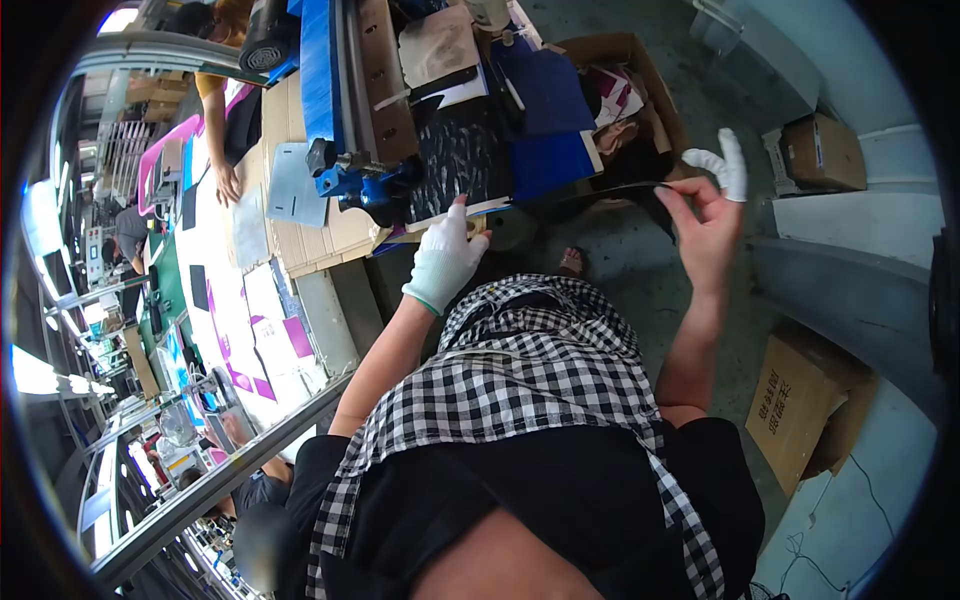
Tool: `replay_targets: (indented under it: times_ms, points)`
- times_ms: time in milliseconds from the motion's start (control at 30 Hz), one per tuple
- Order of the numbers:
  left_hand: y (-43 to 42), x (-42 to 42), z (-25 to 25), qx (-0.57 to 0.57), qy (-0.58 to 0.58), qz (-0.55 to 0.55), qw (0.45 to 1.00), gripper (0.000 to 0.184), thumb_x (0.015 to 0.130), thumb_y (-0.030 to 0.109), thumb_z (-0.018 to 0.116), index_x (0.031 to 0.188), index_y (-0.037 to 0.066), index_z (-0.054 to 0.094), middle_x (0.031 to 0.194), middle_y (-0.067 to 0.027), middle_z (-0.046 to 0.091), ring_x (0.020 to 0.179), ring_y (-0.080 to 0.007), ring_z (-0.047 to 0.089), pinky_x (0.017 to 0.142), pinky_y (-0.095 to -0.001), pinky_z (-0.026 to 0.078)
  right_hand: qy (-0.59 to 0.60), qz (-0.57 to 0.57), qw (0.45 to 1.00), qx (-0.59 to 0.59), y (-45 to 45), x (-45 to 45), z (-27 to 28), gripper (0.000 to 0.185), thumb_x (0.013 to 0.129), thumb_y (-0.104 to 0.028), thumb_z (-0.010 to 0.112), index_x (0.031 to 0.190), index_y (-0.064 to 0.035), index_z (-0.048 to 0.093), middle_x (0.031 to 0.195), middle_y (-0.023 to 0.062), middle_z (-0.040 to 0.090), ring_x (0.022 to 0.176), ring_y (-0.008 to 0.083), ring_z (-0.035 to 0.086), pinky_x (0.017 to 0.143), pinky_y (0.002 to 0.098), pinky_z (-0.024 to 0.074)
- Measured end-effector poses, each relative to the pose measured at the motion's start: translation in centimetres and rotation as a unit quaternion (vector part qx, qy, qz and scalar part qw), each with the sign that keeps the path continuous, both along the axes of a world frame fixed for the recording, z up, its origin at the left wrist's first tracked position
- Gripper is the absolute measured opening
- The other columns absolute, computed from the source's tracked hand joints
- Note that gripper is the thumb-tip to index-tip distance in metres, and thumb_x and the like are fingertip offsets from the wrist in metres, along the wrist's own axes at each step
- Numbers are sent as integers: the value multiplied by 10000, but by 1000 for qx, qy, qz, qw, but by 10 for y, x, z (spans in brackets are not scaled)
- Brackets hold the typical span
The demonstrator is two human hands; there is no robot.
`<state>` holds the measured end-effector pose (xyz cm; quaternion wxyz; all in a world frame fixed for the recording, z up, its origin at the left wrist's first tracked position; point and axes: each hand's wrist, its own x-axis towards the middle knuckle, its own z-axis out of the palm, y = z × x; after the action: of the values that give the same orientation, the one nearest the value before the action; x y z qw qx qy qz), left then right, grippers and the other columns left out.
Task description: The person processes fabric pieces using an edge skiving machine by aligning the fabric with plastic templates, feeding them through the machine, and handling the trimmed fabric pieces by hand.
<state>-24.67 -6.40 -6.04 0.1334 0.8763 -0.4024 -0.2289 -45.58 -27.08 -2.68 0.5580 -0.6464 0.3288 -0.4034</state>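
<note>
My left hand (447,252), in a white glove with bare fingertips, is at the front edge of a shiny black sheet (458,160). Its index finger is stretched onto the sheet and the thumb is apart from it; the other fingers are partly hidden. Out to the right, my right hand (708,215) pinches the end of a thin black strip (610,190) between thumb and forefinger. White covers sit on its other raised fingers. The strip runs leftward toward the sheet's front edge, and its far end is unclear.
A blue machine with a metal bar (385,90) stands beyond my left hand. Blue boards (550,165) lie right of the sheet. An open carton (665,100) holds scraps behind the strip. Further cartons (800,400) stand at right. Co-workers sit at left, one person's hand (228,185) on a table.
</note>
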Motion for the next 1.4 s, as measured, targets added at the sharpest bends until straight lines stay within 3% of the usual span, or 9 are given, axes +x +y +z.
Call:
replay_targets:
  times_ms: [100, 133, 233, 400, 500, 633, 1067, 1167, 1400]
  points:
    - [15, 7, -5, 0, 101, 7, 995, 448, 771, 237, 599, 1128, -9, 486, 821, -190, 640, 740, -340, 617, 656, -410, 484, 10, 23, 1000, 14, -3, -9, 6, 771, 717, 99, 647, 1365, -35, 251, 1056, 134, 545, 767, 111, 582, 757, 260, 479]
    - [15, 5, -3, -22, 100, -2, 995, 362, 767, 216, 604, 1049, 1, 532, 826, -183, 640, 742, -321, 620, 657, -391, 483, 41, 34, 999, -8, -3, -11, 5, 770, 715, 92, 650, 1364, -46, 260, 1047, 126, 554, 758, 109, 585, 746, 261, 479]
    - [9, 1, -2, -30, 80, -16, 996, 342, 770, 181, 590, 1072, 28, 546, 889, -129, 658, 788, -243, 645, 698, -317, 493, 106, 66, 990, -65, -4, -10, 1, 768, 709, 71, 662, 1362, -75, 283, 1018, 102, 577, 730, 106, 596, 715, 268, 481]
    - [-14, -14, 14, -157, 107, -16, 982, 150, 766, 52, 590, 909, 8, 605, 815, -125, 627, 692, -217, 619, 648, -292, 480, 149, 90, 978, -114, -3, -3, 5, 773, 697, 47, 678, 1357, -82, 298, 991, 87, 597, 685, 121, 607, 678, 275, 483]
    - [-29, -23, 30, -229, 135, -7, 964, 169, 734, 23, 627, 902, 12, 608, 813, -124, 609, 713, -204, 613, 654, -288, 478, 150, 112, 975, -118, -4, 0, -1, 769, 696, 44, 681, 1354, -76, 302, 997, 90, 591, 677, 123, 604, 661, 276, 487]
    - [-55, -33, 49, -343, -9, -100, 934, 224, 659, 45, 711, 868, 41, 630, 838, -108, 586, 755, -241, 585, 660, -311, 481, 147, 143, 971, -120, 5, 13, -1, 760, 694, 47, 679, 1349, -74, 313, 987, 95, 579, 678, 125, 600, 661, 282, 496]
    - [-56, -39, 46, -349, -94, -125, 924, 205, 610, 18, 715, 795, 86, 661, 809, -71, 556, 741, -234, 551, 618, -323, 474, 106, 144, 977, -119, 29, 42, -13, 808, 658, 67, 696, 1348, -70, 299, 1036, 82, 510, 754, 143, 591, 685, 283, 495]
    - [-49, -35, 50, -373, -103, -105, 916, 226, 604, -3, 718, 801, 89, 660, 804, -73, 557, 735, -234, 550, 615, -323, 467, 188, 103, 966, -144, 21, 36, -29, 823, 654, 64, 701, 1351, -67, 285, 1028, 80, 496, 792, 161, 583, 687, 290, 499]
    - [-13, -21, 64, -360, -108, -53, 925, 231, 637, -34, 712, 827, 82, 650, 846, -72, 567, 744, -217, 555, 622, -298, 456, 200, 144, 958, -147, 15, 42, -93, 670, 666, 85, 650, 1266, -14, 370, 962, 116, 517, 821, 231, 587, 718, 349, 482]
